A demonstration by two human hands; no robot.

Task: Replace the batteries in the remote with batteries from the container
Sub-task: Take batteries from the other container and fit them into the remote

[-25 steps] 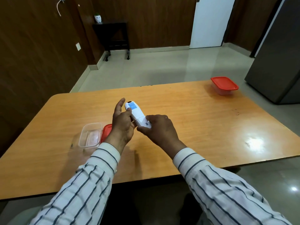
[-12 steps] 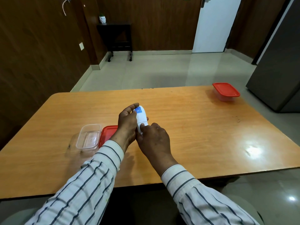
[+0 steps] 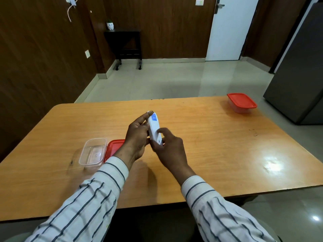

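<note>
Both hands hold the remote (image 3: 154, 130) lengthwise, label end pointing away

One head-worn wide-angle view – looking forward and down across the wooden table (image 3: 218, 154), close above both striped sleeves, with floor, door (image 3: 230, 28) and far wall beyond.

Both arms reach in from the bottom of the frame, striped sleeves down to the wrists. The left hand (image 3: 137, 137), at centre, is curled in a grip, forefinger stretched up along what it holds. The right hand (image 3: 170, 149) sits just beside it, palm down, fingers (image 3: 161, 131) bent and pressing.
</note>
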